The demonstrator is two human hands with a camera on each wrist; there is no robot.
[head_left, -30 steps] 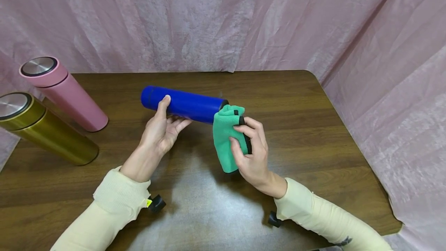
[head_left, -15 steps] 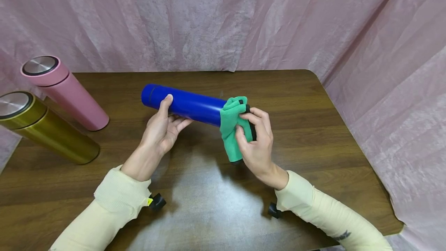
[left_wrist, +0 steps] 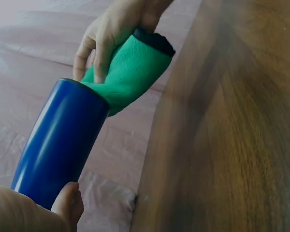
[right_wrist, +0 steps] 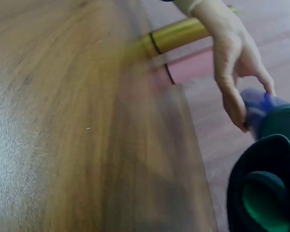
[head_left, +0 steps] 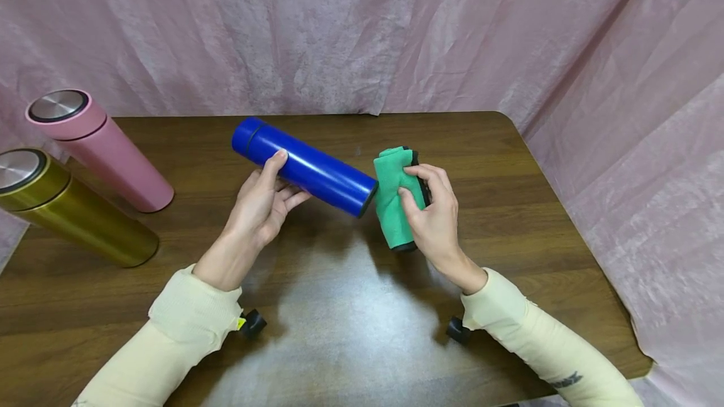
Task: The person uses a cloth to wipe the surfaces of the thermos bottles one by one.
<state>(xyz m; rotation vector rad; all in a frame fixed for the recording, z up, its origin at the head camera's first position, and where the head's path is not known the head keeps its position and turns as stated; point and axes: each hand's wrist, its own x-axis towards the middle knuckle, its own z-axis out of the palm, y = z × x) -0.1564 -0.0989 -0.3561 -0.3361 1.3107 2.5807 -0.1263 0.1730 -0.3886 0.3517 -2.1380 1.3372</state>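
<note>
While the blue bottle (head_left: 311, 168) is slanting above the wooden table (head_left: 537, 225), its lower end pointing to the right, the left hand (head_left: 257, 206) is gripping it between thumb and fingers. Near that end, the right hand (head_left: 438, 215) is pinching a folded green cloth (head_left: 392, 190) with black edging. Farther left, a pink bottle (head_left: 121, 159) and a gold bottle (head_left: 93, 222) are standing on the table.

A bottle (head_left: 308, 168) is held above the table (head_left: 537, 250) by the left hand (head_left: 257, 206). Just to its right, a cloth (head_left: 391, 196) is held by the right hand (head_left: 438, 222). Left of both, a second bottle (head_left: 85, 218) is placed on the table, with a third bottle (head_left: 115, 162) behind it. Behind and at right, the table is bordered by a curtain (head_left: 339, 30).
</note>
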